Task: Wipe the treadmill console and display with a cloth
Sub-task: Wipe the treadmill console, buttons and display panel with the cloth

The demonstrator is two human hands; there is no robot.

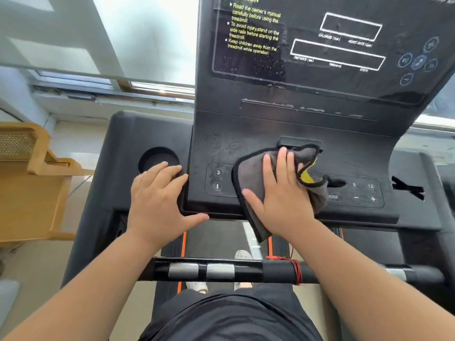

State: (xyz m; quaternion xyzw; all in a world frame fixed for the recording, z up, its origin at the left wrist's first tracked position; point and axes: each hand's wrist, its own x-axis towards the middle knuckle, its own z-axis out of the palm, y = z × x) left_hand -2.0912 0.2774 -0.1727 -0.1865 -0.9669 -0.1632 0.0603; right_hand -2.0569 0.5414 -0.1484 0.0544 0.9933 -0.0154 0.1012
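Two hands: right hand [283, 193] flat on cloth [248, 178].

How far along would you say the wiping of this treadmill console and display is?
Early on. Nothing looks finished. The right hand presses the grey cloth flat on the button panel; the left hand rests beside the cup holder. The display above shows droplets and streaks, so it remains to be wiped.

home room or small gym, treadmill console [283, 134], window [152, 38], wooden chair [32, 183]
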